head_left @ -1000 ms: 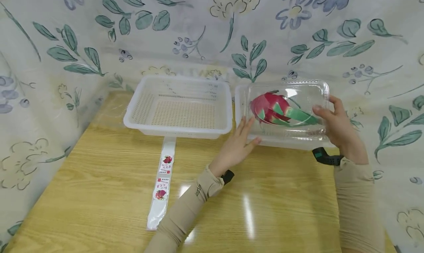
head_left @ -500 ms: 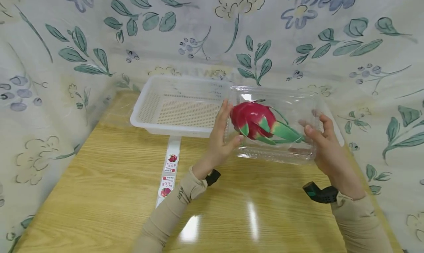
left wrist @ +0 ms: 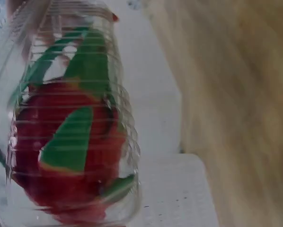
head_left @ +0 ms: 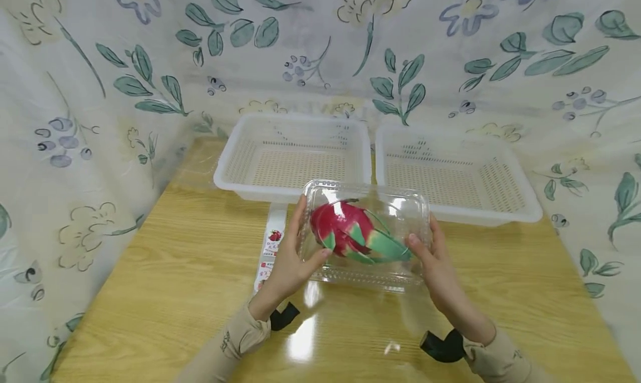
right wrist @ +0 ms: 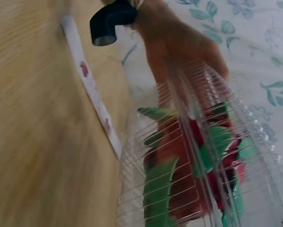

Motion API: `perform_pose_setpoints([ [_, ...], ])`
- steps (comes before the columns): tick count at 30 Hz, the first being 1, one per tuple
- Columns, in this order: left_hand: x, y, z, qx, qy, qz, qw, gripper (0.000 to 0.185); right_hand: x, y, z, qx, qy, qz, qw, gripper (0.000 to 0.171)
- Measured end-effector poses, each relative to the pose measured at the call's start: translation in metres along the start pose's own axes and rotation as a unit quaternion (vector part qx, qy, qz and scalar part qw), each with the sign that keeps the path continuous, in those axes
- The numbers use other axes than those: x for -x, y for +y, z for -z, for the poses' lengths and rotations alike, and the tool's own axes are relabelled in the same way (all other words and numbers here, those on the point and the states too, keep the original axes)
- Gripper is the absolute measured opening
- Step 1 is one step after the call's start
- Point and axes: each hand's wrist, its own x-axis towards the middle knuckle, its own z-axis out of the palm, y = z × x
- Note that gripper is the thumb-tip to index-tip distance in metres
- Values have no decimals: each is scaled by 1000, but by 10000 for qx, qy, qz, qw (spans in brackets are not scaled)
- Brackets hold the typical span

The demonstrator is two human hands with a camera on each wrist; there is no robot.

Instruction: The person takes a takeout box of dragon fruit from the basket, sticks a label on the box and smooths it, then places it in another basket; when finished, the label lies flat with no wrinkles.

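A clear plastic clamshell box (head_left: 390, 277) with a red and green dragon fruit (head_left: 345, 227) inside is held above the table by both hands. My left hand (head_left: 287, 266) grips its left end, thumb on the near side. At the right end, my right hand (head_left: 440, 271) grips the box with the thumb on top. Through the ribbed wall in the left wrist view, the dragon fruit (left wrist: 66, 142) shows its green scales. The right wrist view has the ribbed box (right wrist: 132, 189) in front, with the left hand (right wrist: 179, 52) gripping its far end.
Two white perforated baskets stand side by side at the back, a left one (head_left: 240, 191) and a right one (head_left: 481, 215). A strip of dragon fruit labels (head_left: 272, 238) lies partly behind the left hand. A clear plastic piece (head_left: 197, 160) sits at the back left. Floral cloth (head_left: 300, 38) hangs behind.
Both hands have brought the box with the dragon fruit from over the right basket toward the person and to the left. The right basket now shows uncovered. The view has shifted slightly.
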Motion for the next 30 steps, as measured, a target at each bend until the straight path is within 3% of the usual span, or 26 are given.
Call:
perform_pose_setpoints([
  [9,24,-15,4,-103,230,36,9997,97,-1,24,-21,117,18,-100,9999,71],
  [15,36,-25,4,-48,162,381,9991,98,2,36,-26,361,101,-335,9987,70],
  [22,43,-35,7,-216,-30,827,9963,99,5,50,-31,434,193,-411,9980,71],
  [30,45,-40,3,-311,-168,751,9965,94,6,55,-31,699,328,-382,9963,74],
])
